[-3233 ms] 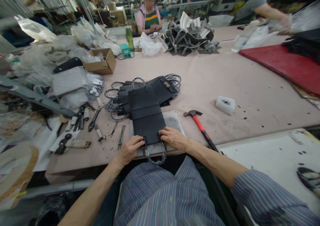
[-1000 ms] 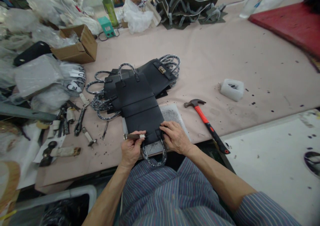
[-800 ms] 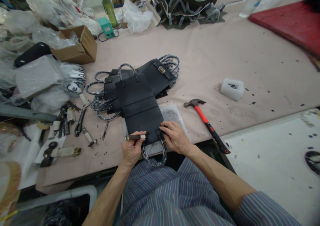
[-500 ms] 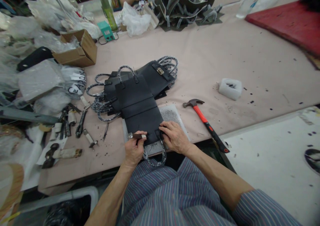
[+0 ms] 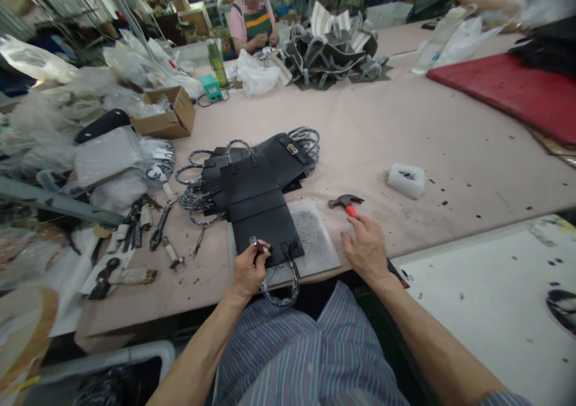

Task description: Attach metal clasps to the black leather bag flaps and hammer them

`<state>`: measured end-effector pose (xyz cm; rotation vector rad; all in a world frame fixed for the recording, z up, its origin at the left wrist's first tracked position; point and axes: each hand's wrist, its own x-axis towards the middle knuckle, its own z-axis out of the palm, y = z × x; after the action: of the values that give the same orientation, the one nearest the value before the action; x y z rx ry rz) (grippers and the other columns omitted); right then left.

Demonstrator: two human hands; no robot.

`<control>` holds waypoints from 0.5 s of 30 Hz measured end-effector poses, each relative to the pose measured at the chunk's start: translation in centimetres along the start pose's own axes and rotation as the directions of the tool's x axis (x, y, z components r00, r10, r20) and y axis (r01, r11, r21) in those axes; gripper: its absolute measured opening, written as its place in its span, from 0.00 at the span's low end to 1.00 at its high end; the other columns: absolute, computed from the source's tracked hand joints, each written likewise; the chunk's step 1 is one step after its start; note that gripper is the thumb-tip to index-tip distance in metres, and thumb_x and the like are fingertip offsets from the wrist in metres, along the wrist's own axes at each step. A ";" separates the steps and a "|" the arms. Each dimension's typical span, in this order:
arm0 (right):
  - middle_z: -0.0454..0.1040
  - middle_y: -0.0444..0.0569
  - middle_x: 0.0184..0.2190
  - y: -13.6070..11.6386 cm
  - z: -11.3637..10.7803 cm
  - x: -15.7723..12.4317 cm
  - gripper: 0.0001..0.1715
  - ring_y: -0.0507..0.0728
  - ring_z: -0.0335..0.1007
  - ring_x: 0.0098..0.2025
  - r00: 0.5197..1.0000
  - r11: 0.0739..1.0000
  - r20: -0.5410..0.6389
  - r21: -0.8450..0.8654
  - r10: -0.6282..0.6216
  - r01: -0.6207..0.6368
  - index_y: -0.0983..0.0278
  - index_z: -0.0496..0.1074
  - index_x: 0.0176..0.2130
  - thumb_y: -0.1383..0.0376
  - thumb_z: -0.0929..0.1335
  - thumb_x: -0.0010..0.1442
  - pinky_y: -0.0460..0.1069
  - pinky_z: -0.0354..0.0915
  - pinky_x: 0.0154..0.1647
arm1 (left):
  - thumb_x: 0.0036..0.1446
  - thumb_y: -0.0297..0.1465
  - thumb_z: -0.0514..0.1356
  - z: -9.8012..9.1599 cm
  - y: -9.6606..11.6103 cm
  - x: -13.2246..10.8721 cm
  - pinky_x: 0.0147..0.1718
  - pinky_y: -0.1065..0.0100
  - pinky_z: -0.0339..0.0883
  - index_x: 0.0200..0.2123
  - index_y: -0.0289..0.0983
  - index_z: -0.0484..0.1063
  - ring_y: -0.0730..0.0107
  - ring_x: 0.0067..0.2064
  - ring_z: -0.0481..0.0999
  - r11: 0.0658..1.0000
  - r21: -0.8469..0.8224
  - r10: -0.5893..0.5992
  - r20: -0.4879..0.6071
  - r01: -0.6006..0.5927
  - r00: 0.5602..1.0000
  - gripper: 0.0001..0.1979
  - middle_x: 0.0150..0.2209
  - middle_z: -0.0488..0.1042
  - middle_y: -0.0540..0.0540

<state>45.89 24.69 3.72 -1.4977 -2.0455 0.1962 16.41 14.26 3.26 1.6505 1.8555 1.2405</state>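
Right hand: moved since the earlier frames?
Yes. Against the grey pad, the right hand has gone rightward, off the black bag piece and over to the hammer.

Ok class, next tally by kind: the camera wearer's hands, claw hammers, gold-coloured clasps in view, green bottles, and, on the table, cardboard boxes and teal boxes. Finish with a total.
Wearer's hands: 2 (left hand, right hand)
Claw hammer: 1
Gold-coloured clasp: 1
Green bottle: 1
Cardboard box: 1
Teal box: 1
Total: 7

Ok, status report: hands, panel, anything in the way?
Left hand holding tool at panel. Right hand over hammer, grip unclear. Other pieces crowd panel's far end.
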 end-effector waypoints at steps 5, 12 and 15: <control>0.71 0.64 0.44 4.7 -2.3 0.4 0.12 0.69 0.68 0.48 0.828 0.879 0.297 -0.120 0.476 -0.462 0.67 0.71 0.44 0.64 0.65 0.61 0.61 0.65 0.48 | 0.61 0.30 0.59 0.3 -0.3 -0.2 0.41 0.67 0.75 0.41 0.40 0.75 0.67 0.37 0.82 0.999 -0.035 0.004 -0.007 -0.004 1.000 0.07 0.35 0.81 0.47; 0.61 0.41 0.21 1.0 -2.7 2.3 0.08 0.51 0.58 0.20 0.544 0.542 0.707 0.266 0.453 -0.797 0.61 0.62 0.28 0.64 0.67 0.56 0.46 0.61 0.21 | 0.60 0.30 0.59 0.4 -0.5 -0.3 0.43 0.65 0.76 0.40 0.41 0.75 0.65 0.39 0.83 0.996 -0.092 0.001 -0.031 -0.004 1.000 0.06 0.36 0.82 0.47; 0.56 0.36 0.19 -3.0 -4.4 2.9 0.13 0.48 0.49 0.15 0.556 0.466 0.729 0.361 0.400 -0.808 0.59 0.60 0.30 0.56 0.64 0.61 0.43 0.53 0.14 | 0.60 0.30 0.59 0.4 -0.4 -0.2 0.42 0.66 0.76 0.39 0.40 0.75 0.65 0.39 0.83 0.995 -0.094 0.008 -0.024 -0.010 1.000 0.06 0.36 0.82 0.47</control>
<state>45.25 25.35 9.72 -1.7289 -1.3147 1.6992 16.47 14.24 2.68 1.6021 1.7764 1.3355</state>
